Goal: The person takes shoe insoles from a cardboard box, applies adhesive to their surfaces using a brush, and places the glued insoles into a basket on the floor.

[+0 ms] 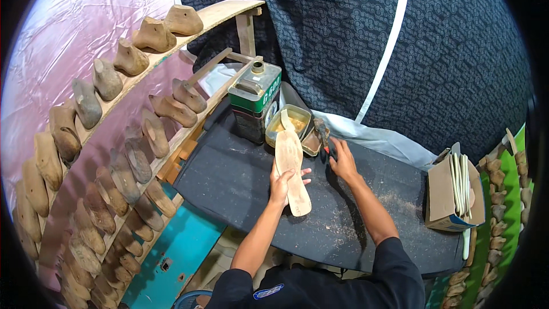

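Note:
My left hand grips a pale, foot-shaped insole over the table, thumb on its upper face and fingertips showing past its right edge. A narrow pale strip sticks up at the insole's far end, in front of a square tub of yellowish paste. To the right, my right hand has its fingers closed about the dark and red handle of a brush. The brush's crusted head points away from me, beside the tub's lid, which has brown residue on it.
A green and black metal can stands left of the tub. Wooden shoe lasts line sloping racks at the left. On the dark table, a cardboard box of pale flat pieces stands far right. Dark patterned cloth hangs behind.

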{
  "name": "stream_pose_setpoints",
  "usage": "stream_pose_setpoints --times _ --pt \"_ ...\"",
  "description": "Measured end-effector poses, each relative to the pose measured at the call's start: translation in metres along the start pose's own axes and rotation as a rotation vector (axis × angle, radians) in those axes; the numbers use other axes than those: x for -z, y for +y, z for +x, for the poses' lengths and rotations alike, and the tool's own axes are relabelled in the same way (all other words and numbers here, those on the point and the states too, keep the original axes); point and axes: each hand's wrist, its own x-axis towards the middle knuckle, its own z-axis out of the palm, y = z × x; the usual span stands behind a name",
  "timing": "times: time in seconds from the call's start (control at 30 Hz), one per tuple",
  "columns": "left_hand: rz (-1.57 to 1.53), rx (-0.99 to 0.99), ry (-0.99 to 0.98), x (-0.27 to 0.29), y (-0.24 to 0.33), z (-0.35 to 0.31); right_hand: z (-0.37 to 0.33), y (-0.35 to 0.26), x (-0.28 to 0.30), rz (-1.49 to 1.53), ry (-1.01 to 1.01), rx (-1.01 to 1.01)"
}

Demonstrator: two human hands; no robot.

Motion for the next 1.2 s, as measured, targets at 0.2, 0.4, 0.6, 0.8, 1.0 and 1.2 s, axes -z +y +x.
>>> stream_pose_setpoints --times 0.2,0.4,0.6,0.8,1.0,1.2 --pt "0.019 0.059 0.024 0.009 0.009 0.002 0.028 0.007 -0.008 -0.212 -0.125 0.158" --pt "0.078 0.112 -0.014 0.009 0.017 0.003 0.043 0.014 -0.014 -0.240 -0.130 0.273" --pt "0.086 0.204 -0.059 0.016 0.010 0.008 0.046 0.023 -0.010 -0.089 -0.032 0.280" --pt "0.091 0.218 -0.088 0.018 0.003 0.010 0.041 0.019 -0.001 0.277 0.175 0.139" --pt "0.076 0.242 -0.087 0.019 0.000 0.013 0.043 0.012 0.017 0.334 0.219 0.123" --pt "0.052 0.263 -0.061 0.017 -0.005 0.010 0.047 0.003 0.022 0.227 0.071 0.148"
